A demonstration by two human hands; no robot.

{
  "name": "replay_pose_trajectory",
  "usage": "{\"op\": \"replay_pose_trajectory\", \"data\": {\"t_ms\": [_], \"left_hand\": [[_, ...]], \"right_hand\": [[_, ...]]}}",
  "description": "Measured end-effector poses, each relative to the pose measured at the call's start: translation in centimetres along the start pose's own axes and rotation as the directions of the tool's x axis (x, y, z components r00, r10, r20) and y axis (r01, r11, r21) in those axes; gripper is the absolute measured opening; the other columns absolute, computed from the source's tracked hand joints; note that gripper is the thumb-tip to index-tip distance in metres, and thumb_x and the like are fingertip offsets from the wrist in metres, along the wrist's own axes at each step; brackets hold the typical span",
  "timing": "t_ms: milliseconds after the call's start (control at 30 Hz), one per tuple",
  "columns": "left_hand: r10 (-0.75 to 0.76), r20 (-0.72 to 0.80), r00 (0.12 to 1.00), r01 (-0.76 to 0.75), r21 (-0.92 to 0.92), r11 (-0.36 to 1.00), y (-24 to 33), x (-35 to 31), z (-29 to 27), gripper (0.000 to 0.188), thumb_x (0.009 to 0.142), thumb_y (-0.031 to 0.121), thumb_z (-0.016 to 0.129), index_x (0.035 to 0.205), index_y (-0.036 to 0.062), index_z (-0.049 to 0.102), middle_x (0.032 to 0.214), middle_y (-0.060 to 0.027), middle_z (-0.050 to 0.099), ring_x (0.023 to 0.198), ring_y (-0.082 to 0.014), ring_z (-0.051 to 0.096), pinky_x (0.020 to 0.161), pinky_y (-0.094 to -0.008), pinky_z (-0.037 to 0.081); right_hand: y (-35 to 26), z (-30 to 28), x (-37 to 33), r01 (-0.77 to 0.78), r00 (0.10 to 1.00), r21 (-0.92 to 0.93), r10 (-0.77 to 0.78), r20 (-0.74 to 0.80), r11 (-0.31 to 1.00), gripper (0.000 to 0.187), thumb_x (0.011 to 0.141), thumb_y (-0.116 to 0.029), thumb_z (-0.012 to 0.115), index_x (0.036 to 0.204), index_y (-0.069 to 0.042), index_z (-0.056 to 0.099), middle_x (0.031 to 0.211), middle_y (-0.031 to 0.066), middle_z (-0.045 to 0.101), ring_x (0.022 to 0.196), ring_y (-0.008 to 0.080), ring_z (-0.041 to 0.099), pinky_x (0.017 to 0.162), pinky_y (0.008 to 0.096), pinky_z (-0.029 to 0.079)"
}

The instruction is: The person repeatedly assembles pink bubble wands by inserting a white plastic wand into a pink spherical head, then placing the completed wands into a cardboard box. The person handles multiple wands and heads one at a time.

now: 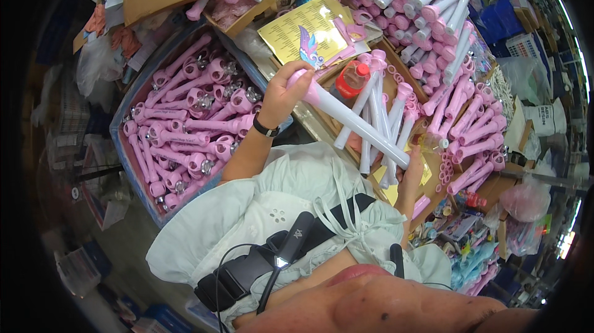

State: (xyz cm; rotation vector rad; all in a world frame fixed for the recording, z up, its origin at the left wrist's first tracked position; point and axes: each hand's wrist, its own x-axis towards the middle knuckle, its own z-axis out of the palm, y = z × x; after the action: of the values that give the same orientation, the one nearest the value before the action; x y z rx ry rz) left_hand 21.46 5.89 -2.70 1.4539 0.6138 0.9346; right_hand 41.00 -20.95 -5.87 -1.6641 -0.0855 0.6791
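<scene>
Closest to my camera is the wearer's face [377, 302], then a black strap [238, 277] over a pale green top [303, 166]. Beyond, the left hand [286, 93] has its fingers clamped around the pink end of a pink-and-white tube [359, 126]. It slants down to the right hand [409, 179], touching its white tip; I cannot tell whether those fingers are closed. Pink handles [184, 137] fill a blue bin [133, 175] leftward.

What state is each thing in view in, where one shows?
Pink-and-white wand: slanted, between both hands.
Left hand: fingers closed around its pink end.
Right hand: at its white end.
Bottle: red cap on.
Blue bin: open, filled with pink handles.
Black wristband: worn, left wrist.
</scene>
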Motion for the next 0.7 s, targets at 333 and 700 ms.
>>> {"op": "replay_pose_trajectory", "data": {"t_ms": [333,700], "left_hand": [[-0.427,0.201,0.881,0.470,-0.286,0.835,-4.5,1.9,-1.6,0.035,0.094,0.023,0.044,0.102,-0.0067,0.059,0.093,-0.0133,0.064,0.081,-0.0196,0.062,0.076,-0.0296,0.049],[-0.101,0.247,0.964,0.152,-0.196,0.969,-3.2,3.7,-2.0,0.035,0.094,0.020,0.040,0.082,-0.0036,0.063,0.087,-0.0153,0.063,0.084,-0.0216,0.060,0.083,-0.0325,0.044]], "right_hand": [[-2.1,-0.7,-3.9,0.740,0.667,-0.269,-0.723,0.179,0.617,0.031,0.079,-0.026,0.069,0.092,-0.003,0.052,0.071,0.0045,0.052,0.063,0.0163,0.052,0.059,0.0307,0.043],[-1.3,-0.3,-1.6,-0.127,0.925,-0.123,0.163,0.343,0.984,0.042,0.095,-0.042,0.040,0.077,-0.006,0.052,0.052,0.0006,0.043,0.040,0.0088,0.037,0.039,0.0231,0.029]]}}
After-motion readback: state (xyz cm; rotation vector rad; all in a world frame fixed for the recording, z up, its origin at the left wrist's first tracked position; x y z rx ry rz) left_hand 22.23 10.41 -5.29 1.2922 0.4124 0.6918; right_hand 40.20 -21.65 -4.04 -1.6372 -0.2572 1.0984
